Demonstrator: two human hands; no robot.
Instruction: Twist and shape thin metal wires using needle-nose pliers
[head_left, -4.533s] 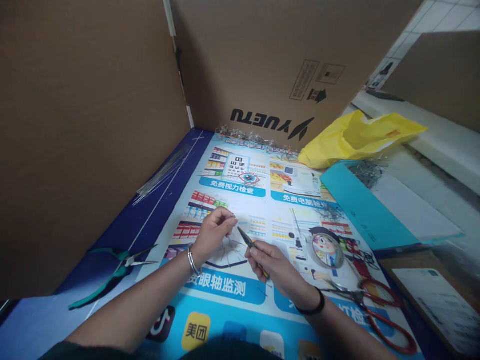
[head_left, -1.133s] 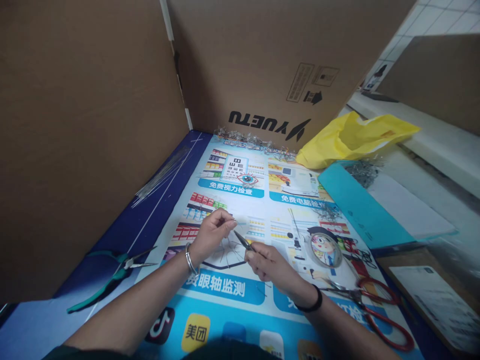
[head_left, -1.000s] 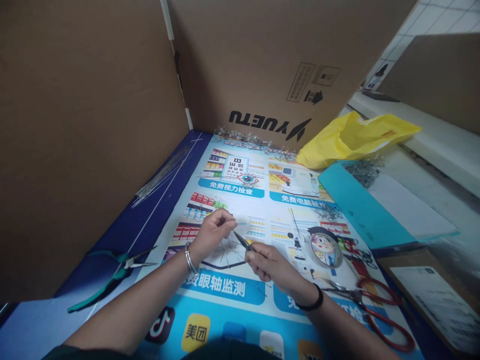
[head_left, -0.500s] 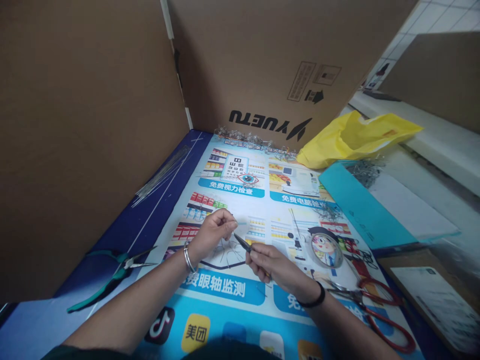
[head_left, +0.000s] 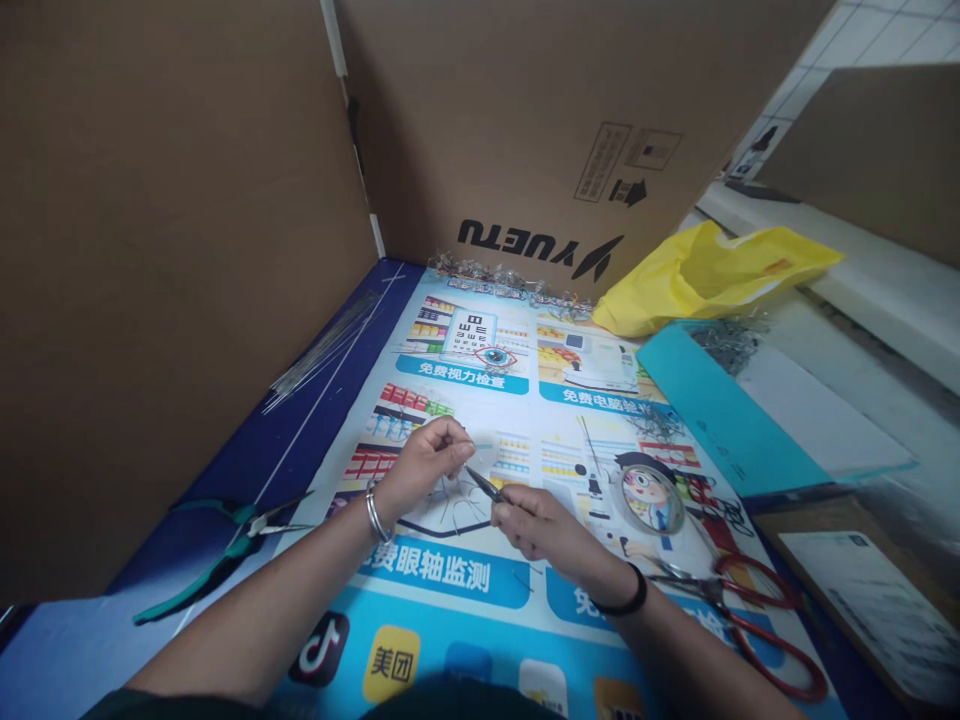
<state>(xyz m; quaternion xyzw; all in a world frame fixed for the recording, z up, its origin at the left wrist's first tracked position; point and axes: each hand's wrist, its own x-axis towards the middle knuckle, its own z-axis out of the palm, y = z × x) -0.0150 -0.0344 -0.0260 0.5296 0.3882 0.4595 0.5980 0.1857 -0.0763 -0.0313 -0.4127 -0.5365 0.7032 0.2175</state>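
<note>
My left hand (head_left: 431,460) is closed in a pinch at the middle of the printed sheet, thumb against forefinger. A thin piece of wire (head_left: 466,464) shows at its fingertips, though most of it is too small to make out. From the right, my right hand (head_left: 541,525) wraps round a pair of fine-nosed pliers (head_left: 484,484). Their dark jaws point up and left and reach the wire beside the left fingertips. Fingers cover the handles. Below the hands, several loose thin wire pieces (head_left: 457,512) lie on the sheet.
Green-handled pliers (head_left: 244,540) lie at left, near straight wires (head_left: 322,350). Red-handled scissors (head_left: 757,600) and a clear tape roll (head_left: 651,500) lie at right. Tangled wire (head_left: 510,280) lines the back, below a cardboard wall (head_left: 525,120). A yellow bag (head_left: 697,280) and turquoise folder (head_left: 727,410) sit beyond.
The right hand has turned slightly round the pliers, and less of the handle shows below its fingers. The left hand stays in place.
</note>
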